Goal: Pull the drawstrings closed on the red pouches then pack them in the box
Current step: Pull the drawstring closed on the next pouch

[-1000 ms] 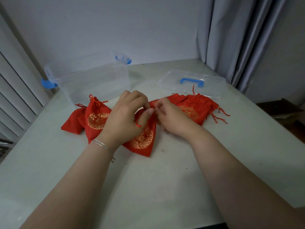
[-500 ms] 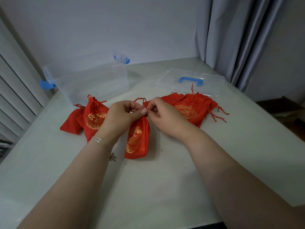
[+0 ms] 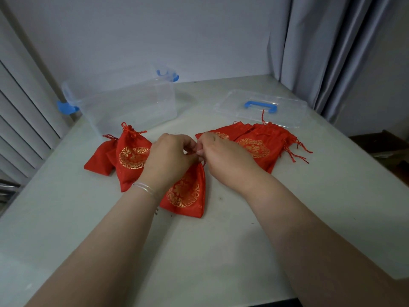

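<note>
A red pouch with a gold emblem [image 3: 187,192] lies on the white table in front of me, its neck gathered. My left hand [image 3: 171,159] and my right hand [image 3: 223,159] meet above its top, both pinching its red drawstrings. Two drawn-shut pouches [image 3: 130,158] lie to the left, one half under the other. A pile of flat red pouches [image 3: 259,144] with loose strings lies to the right. The clear plastic box [image 3: 124,105] with blue latches stands open at the back left.
The clear box lid [image 3: 261,107] with a blue handle lies flat at the back right. Grey curtains [image 3: 327,47] hang at the far right corner. The table [image 3: 221,251] drops off along its right edge, and slatted blinds stand at the left.
The pouch between my hands has gone from spread open to gathered at the neck. My hands have drawn together over its top, and the pouch now lies more upright on the table.
</note>
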